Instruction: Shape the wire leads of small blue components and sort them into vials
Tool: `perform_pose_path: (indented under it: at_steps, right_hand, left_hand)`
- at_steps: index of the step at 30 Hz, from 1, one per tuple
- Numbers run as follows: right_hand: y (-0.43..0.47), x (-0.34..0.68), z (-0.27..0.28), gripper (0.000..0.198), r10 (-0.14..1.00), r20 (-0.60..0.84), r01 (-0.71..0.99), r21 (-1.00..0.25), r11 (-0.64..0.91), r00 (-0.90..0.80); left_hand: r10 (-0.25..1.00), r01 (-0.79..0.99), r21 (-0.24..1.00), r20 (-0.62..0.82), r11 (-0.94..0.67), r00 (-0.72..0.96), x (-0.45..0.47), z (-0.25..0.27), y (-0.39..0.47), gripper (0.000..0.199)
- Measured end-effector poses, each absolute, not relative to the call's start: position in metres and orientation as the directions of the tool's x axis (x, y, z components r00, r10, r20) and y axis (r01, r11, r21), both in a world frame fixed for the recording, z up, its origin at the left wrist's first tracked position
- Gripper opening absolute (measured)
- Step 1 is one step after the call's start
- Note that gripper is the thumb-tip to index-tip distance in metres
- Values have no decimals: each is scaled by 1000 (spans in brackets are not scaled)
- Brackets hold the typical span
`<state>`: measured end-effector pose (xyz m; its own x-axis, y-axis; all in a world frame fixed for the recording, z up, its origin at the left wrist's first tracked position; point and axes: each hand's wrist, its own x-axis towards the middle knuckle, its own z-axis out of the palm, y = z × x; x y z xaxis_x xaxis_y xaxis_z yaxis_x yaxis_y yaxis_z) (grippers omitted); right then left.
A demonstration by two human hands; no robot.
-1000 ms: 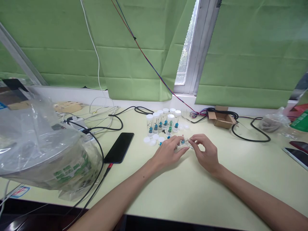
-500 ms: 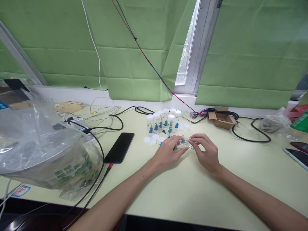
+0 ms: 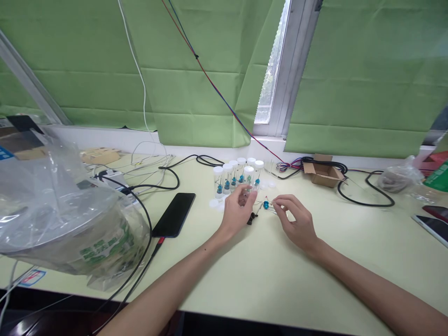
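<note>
Roughly, dial laid over the pale yellow-green tabletop (image 3: 266, 280), hub at the work, twelve at the far edge. Nine o'clock, far out: large clear plastic bag with green print (image 3: 105, 247). Nine, nearer in: flat black rectangular phone (image 3: 174, 214), lying face up. Ten to eleven: cluster of upright clear cylindrical vials with white caps (image 3: 241, 169), small blue or green pieces inside. Nine, close in: bare left hand (image 3: 238, 210), thumb and fingers curled, tips overlapping the front of the cluster; whether they grip a vial, cannot tell. Eight, just beyond the thumb: small black piece (image 3: 251, 218). Hub: small glossy blue piece with thin wires (image 3: 266, 205), just beside the right fingertips. Four, close in: bare right hand (image 3: 297, 221), thumb and index finger pinched together on a wire end of the blue piece. Two: open brown cardboard box (image 3: 325, 179). Three, farther: looped black cable (image 3: 367, 204). Three, outermost: pale-edged flat phone with dark screen (image 3: 434, 228)
</note>
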<state>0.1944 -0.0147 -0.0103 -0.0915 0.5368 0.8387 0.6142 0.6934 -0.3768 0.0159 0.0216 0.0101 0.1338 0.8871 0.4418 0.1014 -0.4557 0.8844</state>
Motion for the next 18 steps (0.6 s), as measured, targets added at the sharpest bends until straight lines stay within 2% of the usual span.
perform_pose_path:
  at_steps: [4, 8, 12, 18]
  right_hand:
    - [-12, 194, -19, 13, 673, 710, 620, -436, 652, -207]
    - [-11, 193, -25, 22, 740, 589, 645, -434, 629, -326]
    - [-14, 191, -25, 28, 772, 525, 622, -483, 616, -358]
    - [-16, 192, -21, 40, 758, 528, 561, -520, 645, -382]
  left_hand:
    - [930, -91, 928, 365, -360, 37, 16, 10, 25, 35]
    - [943, -176, 926, 331, -333, -42, 16, 8, 27, 36]
    - [942, -216, 921, 335, -323, 22, 17, 7, 24, 33]
    - [880, -196, 894, 437, -402, 186, 25, 7, 9, 27]
